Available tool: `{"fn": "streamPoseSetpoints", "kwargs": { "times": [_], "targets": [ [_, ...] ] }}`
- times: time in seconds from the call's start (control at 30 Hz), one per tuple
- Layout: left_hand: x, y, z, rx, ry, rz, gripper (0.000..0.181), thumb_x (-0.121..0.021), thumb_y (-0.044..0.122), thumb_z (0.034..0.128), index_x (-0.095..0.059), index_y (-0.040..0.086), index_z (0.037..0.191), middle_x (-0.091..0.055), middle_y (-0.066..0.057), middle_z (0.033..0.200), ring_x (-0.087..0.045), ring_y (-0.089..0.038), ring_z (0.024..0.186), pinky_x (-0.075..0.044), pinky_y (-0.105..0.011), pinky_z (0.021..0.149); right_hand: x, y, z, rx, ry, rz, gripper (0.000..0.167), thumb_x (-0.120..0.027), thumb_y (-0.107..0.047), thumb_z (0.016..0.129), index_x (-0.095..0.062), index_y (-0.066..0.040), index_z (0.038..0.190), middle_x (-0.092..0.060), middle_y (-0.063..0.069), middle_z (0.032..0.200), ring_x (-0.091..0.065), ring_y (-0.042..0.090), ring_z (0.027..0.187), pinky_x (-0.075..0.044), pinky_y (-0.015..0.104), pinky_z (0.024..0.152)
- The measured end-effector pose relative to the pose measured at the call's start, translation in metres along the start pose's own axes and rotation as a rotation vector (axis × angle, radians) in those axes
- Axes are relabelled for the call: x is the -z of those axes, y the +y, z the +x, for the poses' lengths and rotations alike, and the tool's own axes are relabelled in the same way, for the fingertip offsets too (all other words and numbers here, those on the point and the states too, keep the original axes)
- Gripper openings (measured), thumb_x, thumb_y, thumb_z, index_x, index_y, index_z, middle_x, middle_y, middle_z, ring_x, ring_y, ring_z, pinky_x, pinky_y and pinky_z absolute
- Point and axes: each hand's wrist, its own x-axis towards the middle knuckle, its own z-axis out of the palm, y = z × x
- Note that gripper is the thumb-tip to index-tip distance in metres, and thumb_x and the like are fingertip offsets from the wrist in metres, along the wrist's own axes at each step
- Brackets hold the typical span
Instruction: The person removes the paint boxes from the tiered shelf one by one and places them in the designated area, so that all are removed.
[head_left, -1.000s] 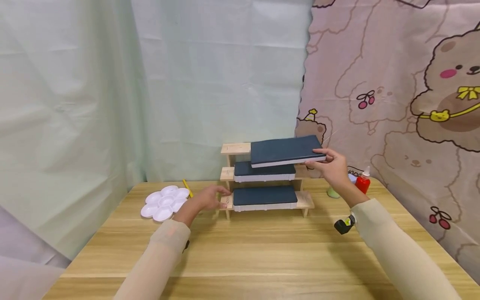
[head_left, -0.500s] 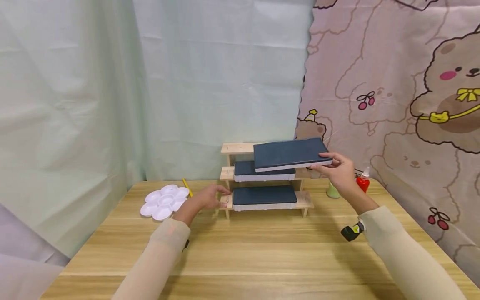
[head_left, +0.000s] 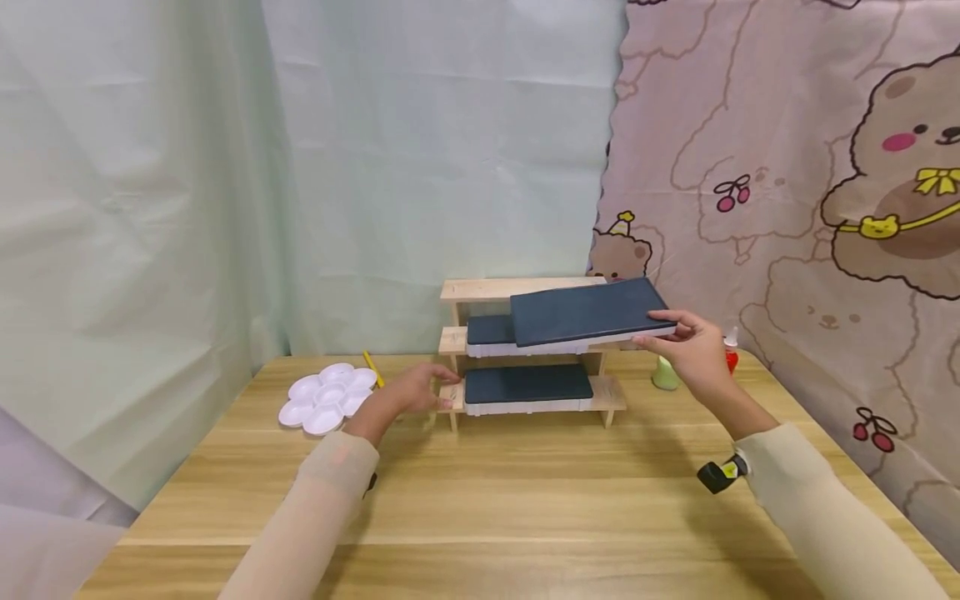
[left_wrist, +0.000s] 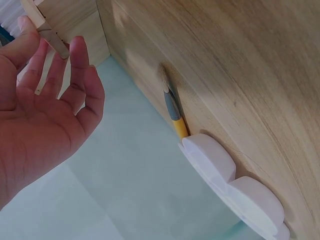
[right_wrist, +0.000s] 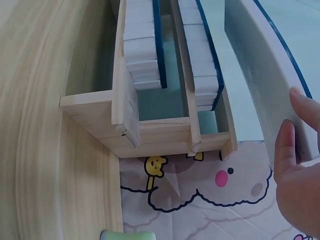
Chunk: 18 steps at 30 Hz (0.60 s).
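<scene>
Rightward and slightly toward the person had gone the navy-topped white flat case and the right hand holding it, compared with a second earlier, baring more of the top plank of the three-tier wooden shelf. The right hand was clamped on the case's right end, thumb on one face and fingers on the other; the rest of the case reached leftward from that grip, slightly tilted and, in the right wrist view, apart from the shelf. Left of the right hand and lower, a second case lay on the middle tier, partly hidden, and a third case on the bottom tier.

The left hand had stayed at the bottom tier's left end, thumb and fingers pinching the plank. Left of that hand lay a white flower-shaped palette, and just beyond the hand a yellow-handled paintbrush. Beyond the right hand stood a pale green container and, partly hidden, a red bottle.
</scene>
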Motion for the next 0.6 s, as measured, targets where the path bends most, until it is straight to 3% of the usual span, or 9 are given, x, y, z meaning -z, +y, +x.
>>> {"fn": "streamPoseSetpoints", "kwargs": {
  "times": [0.17, 0.4, 0.6],
  "targets": [
    [0.001, 0.000, -0.001, 0.018, -0.002, 0.000, 0.041, -0.076, 0.009, 0.0870, -0.066, 0.007, 0.127, -0.060, -0.015, 0.134, -0.049, -0.038, 0.129, -0.039, -0.051, 0.107, 0.005, 0.001, -0.005, 0.010, -0.003, 0.011, 0.046, -0.084, -0.015, 0.080, -0.067, -0.001, 0.121, -0.064, -0.001, 0.078, -0.063, 0.002, 0.071, -0.049, 0.014, 0.059],
    [0.000, 0.001, 0.000, 0.035, -0.003, -0.010, 0.041, -0.075, 0.008, 0.0875, -0.065, 0.008, 0.128, -0.059, -0.015, 0.135, -0.047, -0.039, 0.131, -0.037, -0.052, 0.108, 0.012, 0.001, -0.013, 0.030, 0.004, 0.004, 0.042, -0.083, -0.012, 0.080, -0.069, -0.001, 0.118, -0.062, -0.003, 0.070, -0.051, 0.002, 0.059, -0.035, 0.022, 0.045],
    [-0.001, -0.001, 0.002, 0.032, 0.002, 0.004, 0.041, -0.076, 0.009, 0.0873, -0.066, 0.008, 0.127, -0.059, -0.015, 0.134, -0.048, -0.039, 0.130, -0.038, -0.051, 0.107, 0.015, 0.002, -0.019, 0.058, 0.010, -0.019, 0.042, -0.083, -0.008, 0.080, -0.069, 0.002, 0.118, -0.059, -0.005, 0.071, -0.061, -0.001, 0.067, -0.043, 0.017, 0.051]
  ]
}}
